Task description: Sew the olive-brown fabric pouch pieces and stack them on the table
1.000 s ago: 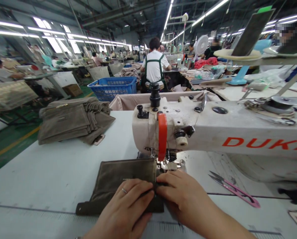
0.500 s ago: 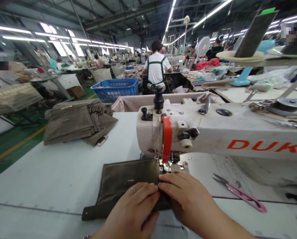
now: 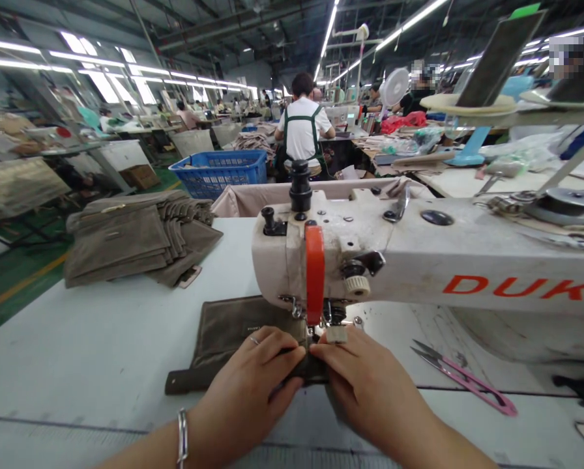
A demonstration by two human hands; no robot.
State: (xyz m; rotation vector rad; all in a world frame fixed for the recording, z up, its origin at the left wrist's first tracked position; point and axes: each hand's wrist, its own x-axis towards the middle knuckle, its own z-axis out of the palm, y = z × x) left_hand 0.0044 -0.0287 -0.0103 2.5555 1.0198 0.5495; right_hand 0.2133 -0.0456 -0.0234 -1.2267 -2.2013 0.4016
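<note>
A flat dark olive-brown bag piece [image 3: 226, 329] with a small metal label and a strap-like tab lies under the needle area of a white sewing machine [image 3: 399, 241]. My left hand [image 3: 262, 368] presses on its near right part, fingers bent and thumb tucked below, gripping its edge. Close beside the presser foot, my right hand [image 3: 365, 371] has its fingers together on the same piece, at its right edge. The fingertips of both hands almost meet just in front of the needle. The hands hide much of the piece's near right corner.
Pink-handled thread snips [image 3: 468, 378] lie right of my right hand. A stack of similar brown pieces [image 3: 130, 231] rests on the table's [image 3: 101, 345] far left. Beyond the machine are a blue crate [image 3: 218, 172] and a seated co-worker [image 3: 302, 127].
The bag piece has moved away from me, farther under the machine, with both hands following it. The camera view has shifted slightly.
</note>
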